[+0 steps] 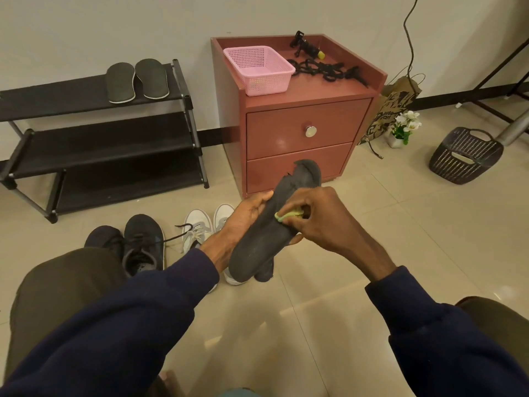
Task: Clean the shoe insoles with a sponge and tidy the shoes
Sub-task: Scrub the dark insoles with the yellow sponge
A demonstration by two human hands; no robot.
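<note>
My left hand (246,216) holds the dark insole (272,222) by its side, in front of the red cabinet (300,133). My right hand (315,216) pinches a small green sponge (286,215) against it. The insole looks light and bendy.

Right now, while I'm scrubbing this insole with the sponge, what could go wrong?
1. The insole looks torn at its toe end; hard rubbing with the sponge in the right hand could widen the tear.
2. The left hand grips only one edge in mid-air, so it may flex or slip.
3. Dirt or drips could land on the white shoes below.
</note>
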